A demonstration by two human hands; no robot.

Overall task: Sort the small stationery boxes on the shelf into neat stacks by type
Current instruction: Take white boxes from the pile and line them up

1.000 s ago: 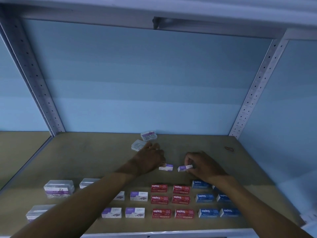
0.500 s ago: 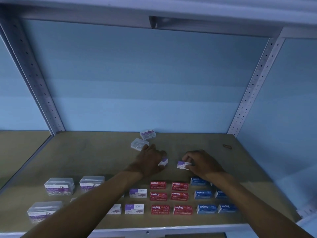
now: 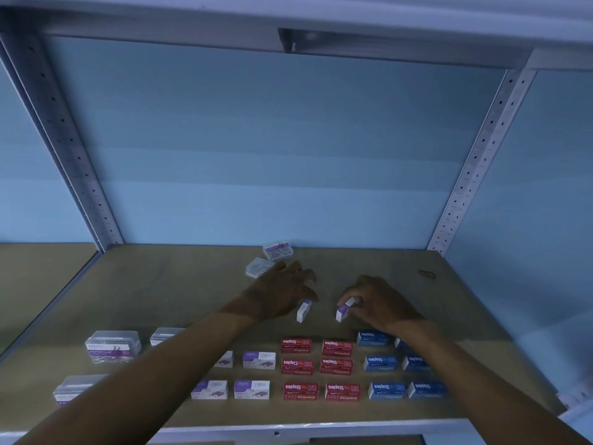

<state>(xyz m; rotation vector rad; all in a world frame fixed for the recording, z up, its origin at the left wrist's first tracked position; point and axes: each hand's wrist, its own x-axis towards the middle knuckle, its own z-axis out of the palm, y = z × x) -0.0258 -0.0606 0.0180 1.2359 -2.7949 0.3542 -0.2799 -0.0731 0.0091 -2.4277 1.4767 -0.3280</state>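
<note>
Two small white-and-purple boxes, mid-shelf: one point(image 3: 304, 311) pinched by the left hand point(image 3: 282, 292), one point(image 3: 345, 309) gripped by the right hand point(image 3: 378, 303), both tilted. In front: white-purple staple boxes point(image 3: 259, 360), red staple boxes point(image 3: 296, 345), blue staple boxes point(image 3: 380, 363) in rows. Clear paper-clip boxes point(image 3: 112, 345) at left; shelf point(image 3: 160, 290) wooden.

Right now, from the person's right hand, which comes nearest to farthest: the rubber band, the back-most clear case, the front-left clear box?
1. Rubber band, back right of the right hand.
2. Back-most clear case, back left.
3. Front-left clear box, far front left.
</note>
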